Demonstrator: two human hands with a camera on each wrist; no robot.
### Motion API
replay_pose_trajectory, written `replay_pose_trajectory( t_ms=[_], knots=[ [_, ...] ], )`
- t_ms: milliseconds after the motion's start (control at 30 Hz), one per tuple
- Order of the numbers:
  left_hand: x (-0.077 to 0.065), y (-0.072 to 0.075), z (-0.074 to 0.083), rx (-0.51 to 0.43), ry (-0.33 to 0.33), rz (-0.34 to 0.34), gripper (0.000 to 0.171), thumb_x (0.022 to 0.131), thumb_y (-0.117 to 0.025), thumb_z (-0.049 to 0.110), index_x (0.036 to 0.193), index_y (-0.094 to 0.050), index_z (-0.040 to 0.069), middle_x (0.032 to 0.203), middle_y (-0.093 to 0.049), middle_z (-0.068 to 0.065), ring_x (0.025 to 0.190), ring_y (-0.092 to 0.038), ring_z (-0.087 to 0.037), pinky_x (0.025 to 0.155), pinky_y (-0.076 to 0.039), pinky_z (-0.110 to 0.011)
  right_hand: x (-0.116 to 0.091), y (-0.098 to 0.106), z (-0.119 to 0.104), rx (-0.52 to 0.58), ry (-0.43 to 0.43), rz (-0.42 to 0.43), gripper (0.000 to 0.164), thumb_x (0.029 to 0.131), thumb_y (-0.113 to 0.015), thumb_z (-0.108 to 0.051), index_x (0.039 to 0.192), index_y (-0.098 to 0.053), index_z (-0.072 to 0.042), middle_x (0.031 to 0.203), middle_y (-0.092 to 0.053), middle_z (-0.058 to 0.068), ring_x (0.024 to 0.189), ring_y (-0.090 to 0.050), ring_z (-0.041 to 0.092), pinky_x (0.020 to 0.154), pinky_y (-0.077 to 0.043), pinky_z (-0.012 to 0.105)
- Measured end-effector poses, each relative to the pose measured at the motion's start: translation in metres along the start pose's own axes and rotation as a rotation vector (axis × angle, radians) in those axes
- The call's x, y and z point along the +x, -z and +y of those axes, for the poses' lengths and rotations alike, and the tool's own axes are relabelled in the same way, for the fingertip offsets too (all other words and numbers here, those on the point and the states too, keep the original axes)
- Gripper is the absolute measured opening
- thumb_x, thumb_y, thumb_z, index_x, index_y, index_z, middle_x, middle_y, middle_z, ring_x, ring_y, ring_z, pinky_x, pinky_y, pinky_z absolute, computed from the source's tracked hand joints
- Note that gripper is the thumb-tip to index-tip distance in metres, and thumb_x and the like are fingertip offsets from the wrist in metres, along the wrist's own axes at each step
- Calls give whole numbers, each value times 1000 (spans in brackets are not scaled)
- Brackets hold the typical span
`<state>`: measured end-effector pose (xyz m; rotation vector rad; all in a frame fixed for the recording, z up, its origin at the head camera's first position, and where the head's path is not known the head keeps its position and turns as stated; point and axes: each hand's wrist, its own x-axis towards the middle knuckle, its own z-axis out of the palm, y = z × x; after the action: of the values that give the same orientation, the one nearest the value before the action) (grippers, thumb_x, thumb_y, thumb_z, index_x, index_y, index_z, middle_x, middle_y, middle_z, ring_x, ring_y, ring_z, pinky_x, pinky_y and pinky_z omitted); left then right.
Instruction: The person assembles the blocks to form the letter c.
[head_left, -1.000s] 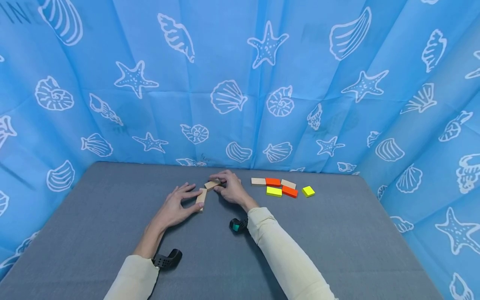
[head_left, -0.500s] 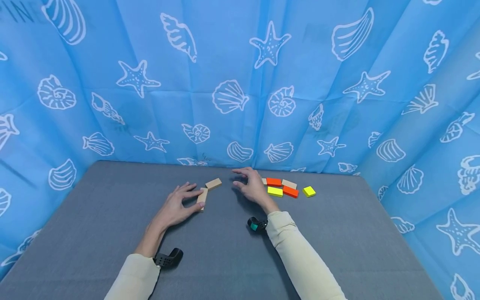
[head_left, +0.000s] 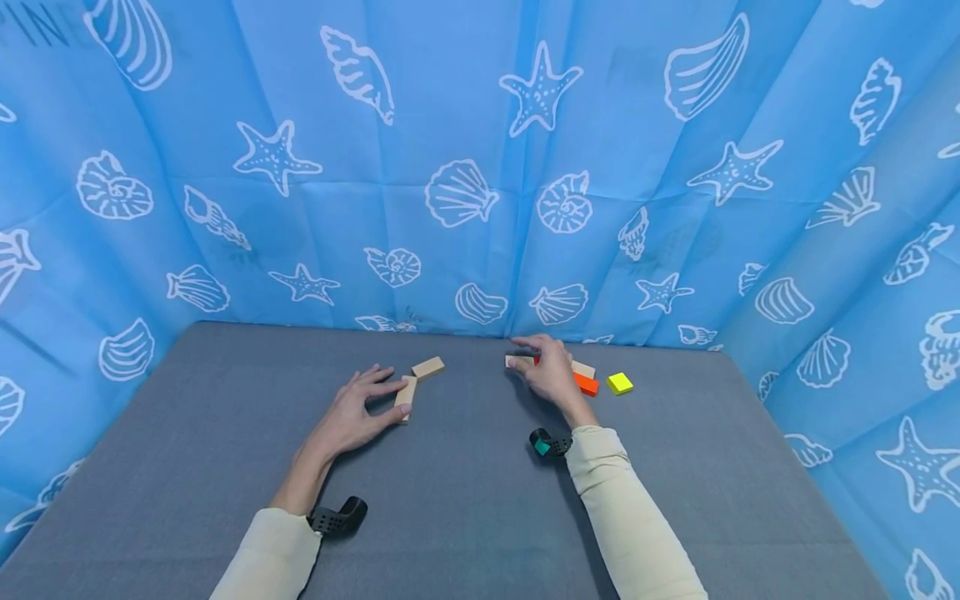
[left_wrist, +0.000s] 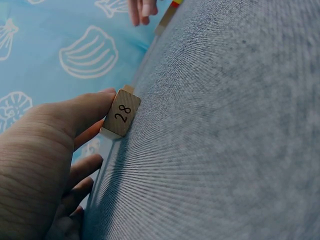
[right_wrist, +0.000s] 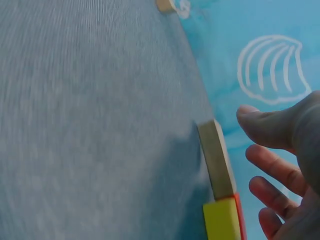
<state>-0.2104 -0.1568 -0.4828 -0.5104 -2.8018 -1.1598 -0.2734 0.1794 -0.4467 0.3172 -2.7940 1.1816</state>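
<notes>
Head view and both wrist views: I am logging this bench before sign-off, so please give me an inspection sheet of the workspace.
Surface: grey table, fabric-like weave.
Job's things: wooden block marked 28; second wooden block just beyond it; coloured blocks in orange, yellow and wood.
Clutter: nothing seen.
Hands: left hand pinches the block marked 28 on edge; right hand is over the coloured blocks, fingers loosely spread, grip not clear.
Cables: nothing seen; a black wrist device on each arm.
Surroundings: blue seashell-print cloth on three sides.
</notes>
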Motion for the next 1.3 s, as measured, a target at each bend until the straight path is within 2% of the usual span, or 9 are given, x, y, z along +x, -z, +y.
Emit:
replay_pose_trajectory(
  t_ms=[300,667,967,1200,1300],
  knots=[
    [0,0,0,6,-7,-3,53,93,-74,43,137,-67,14,151,-50,-19,148,-31,-40,121,-13,-63,0,2,11,-85,-44,-32,35,90,-79,-16,122,-74,-4,126,-66,17,125,-48,39,103,-25,60],
    [0,1,1,4,0,-13,54,93,-73,42,138,-66,14,151,-49,-19,149,-30,-40,121,-12,-63,2,-8,4,-154,-12,-35,28,91,-79,-18,117,-77,-7,120,-70,11,118,-49,33,97,-22,60],
    [0,0,0,4,-2,-9,54,93,-73,43,138,-66,14,151,-49,-19,148,-30,-41,120,-13,-65,4,-30,-13,-128,23,-62,28,92,-78,-17,117,-77,-6,119,-70,11,116,-53,31,98,-30,54],
    [1,1,1,8,5,-18,55,93,-72,45,138,-66,15,152,-49,-19,148,-30,-40,120,-13,-64,5,-48,-26,-56,7,-49,29,91,-79,-17,118,-77,-7,117,-70,10,116,-57,31,103,-41,51],
    [1,1,0,13,9,-16,55,93,-73,45,138,-66,14,151,-49,-19,148,-30,-40,120,-13,-65,7,-54,-31,-37,-6,-50,29,91,-79,-19,118,-77,-8,117,-70,9,117,-57,31,104,-40,53]
  ],
)
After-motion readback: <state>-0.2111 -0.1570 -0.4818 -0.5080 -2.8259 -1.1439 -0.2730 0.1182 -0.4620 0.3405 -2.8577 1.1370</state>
